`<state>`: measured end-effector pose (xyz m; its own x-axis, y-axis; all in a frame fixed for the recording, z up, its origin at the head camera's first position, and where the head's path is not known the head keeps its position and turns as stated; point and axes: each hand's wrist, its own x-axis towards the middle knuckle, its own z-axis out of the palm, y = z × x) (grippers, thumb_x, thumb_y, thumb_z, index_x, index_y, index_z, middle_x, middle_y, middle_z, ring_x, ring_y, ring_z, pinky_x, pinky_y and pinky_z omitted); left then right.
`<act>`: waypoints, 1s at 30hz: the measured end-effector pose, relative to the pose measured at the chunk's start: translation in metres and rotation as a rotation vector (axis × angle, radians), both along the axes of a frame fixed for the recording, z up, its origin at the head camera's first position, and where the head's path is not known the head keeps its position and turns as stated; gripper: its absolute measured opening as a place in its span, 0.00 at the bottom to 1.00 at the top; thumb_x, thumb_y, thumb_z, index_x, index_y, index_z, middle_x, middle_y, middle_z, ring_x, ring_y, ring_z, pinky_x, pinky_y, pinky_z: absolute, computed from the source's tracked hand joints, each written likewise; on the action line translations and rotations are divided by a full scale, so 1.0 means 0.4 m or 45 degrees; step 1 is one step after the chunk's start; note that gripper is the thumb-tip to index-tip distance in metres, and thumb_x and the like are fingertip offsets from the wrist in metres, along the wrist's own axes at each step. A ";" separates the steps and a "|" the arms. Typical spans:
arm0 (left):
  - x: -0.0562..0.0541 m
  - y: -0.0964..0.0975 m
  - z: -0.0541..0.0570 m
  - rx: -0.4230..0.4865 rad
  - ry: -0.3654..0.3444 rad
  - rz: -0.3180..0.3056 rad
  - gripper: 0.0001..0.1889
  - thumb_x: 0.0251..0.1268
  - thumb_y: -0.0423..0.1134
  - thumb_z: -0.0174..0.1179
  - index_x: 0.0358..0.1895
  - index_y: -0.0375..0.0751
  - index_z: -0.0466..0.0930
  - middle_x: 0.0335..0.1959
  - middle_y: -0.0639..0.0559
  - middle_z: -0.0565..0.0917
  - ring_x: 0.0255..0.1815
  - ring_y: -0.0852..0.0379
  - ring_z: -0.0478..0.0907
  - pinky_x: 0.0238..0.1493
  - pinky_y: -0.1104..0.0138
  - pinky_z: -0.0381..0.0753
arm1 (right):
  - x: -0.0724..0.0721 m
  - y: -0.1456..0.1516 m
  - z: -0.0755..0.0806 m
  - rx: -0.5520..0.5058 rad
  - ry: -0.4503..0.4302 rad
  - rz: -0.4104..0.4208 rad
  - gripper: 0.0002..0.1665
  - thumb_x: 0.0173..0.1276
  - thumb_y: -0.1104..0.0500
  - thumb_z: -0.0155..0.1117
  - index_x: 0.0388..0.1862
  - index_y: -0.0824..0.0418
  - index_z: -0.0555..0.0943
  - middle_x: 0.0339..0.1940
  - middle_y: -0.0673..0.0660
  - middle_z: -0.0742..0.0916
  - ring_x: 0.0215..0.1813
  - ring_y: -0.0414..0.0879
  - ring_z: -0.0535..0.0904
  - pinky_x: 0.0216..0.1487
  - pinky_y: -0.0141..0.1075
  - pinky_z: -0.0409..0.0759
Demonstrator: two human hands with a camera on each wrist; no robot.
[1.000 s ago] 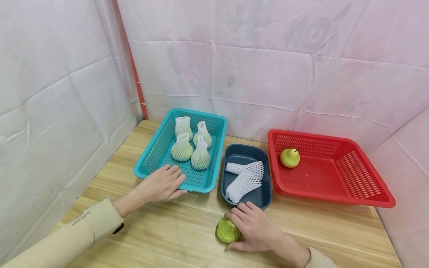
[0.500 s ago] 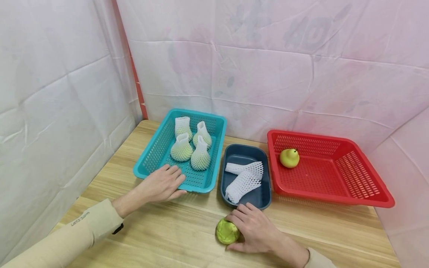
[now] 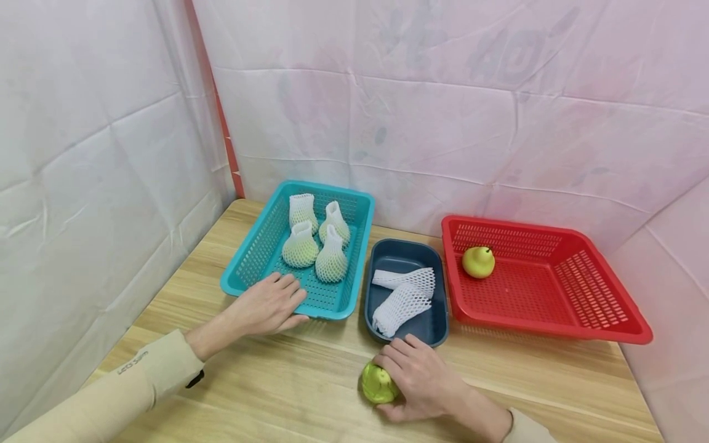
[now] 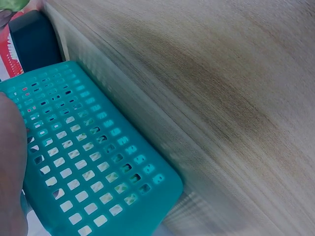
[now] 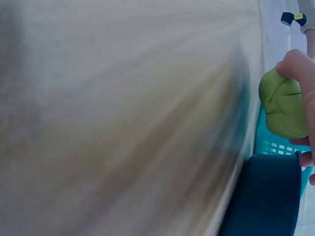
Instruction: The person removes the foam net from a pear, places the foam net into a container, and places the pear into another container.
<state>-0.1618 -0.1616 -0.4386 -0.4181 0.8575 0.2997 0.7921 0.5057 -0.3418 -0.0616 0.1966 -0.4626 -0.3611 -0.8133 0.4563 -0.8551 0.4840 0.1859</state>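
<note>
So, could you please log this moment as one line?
left hand: rests on teal basket | right hand: grips wrinkled green object | red basket: one pear

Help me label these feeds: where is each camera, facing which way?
Head: worn on the head, facing forward and down at the table; left hand, right hand and sleeves show.
Left wrist: worn there, facing the teal basket and table; left hand partly shows.
Right wrist: worn there, facing table and green object; right hand partly shows.
Both wrist views share the basket and dark blue tray.
</note>
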 end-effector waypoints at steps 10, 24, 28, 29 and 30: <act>0.001 0.001 0.001 -0.011 -0.001 0.004 0.32 0.86 0.63 0.22 0.35 0.46 0.69 0.29 0.53 0.73 0.34 0.53 0.69 0.39 0.63 0.69 | -0.009 0.026 0.056 0.034 0.034 -0.053 0.39 0.42 0.29 0.73 0.46 0.53 0.82 0.38 0.45 0.85 0.41 0.41 0.77 0.44 0.35 0.73; 0.002 0.000 0.007 -0.036 -0.003 0.009 0.29 0.86 0.63 0.31 0.36 0.46 0.70 0.29 0.53 0.73 0.34 0.53 0.69 0.40 0.63 0.69 | -0.039 0.106 0.198 0.128 0.148 -0.101 0.40 0.38 0.33 0.77 0.44 0.58 0.80 0.37 0.51 0.85 0.39 0.47 0.78 0.43 0.41 0.76; 0.003 0.001 0.009 -0.036 -0.001 0.009 0.29 0.86 0.63 0.32 0.36 0.46 0.70 0.29 0.53 0.73 0.34 0.53 0.69 0.40 0.64 0.69 | -0.051 0.130 0.236 0.133 0.183 -0.124 0.37 0.43 0.35 0.72 0.44 0.60 0.80 0.37 0.53 0.85 0.39 0.48 0.78 0.42 0.42 0.76; 0.003 0.001 0.009 -0.036 0.000 0.009 0.29 0.86 0.63 0.32 0.36 0.46 0.70 0.30 0.53 0.73 0.34 0.53 0.69 0.39 0.64 0.69 | -0.054 0.135 0.244 0.139 0.189 -0.131 0.34 0.48 0.35 0.69 0.44 0.60 0.80 0.37 0.53 0.85 0.39 0.48 0.78 0.42 0.42 0.77; 0.004 0.001 0.009 -0.037 0.001 0.009 0.29 0.86 0.63 0.32 0.36 0.45 0.70 0.30 0.53 0.73 0.34 0.53 0.69 0.39 0.63 0.69 | -0.056 0.139 0.252 0.147 0.197 -0.139 0.32 0.53 0.36 0.65 0.44 0.60 0.80 0.36 0.53 0.85 0.39 0.48 0.78 0.43 0.42 0.77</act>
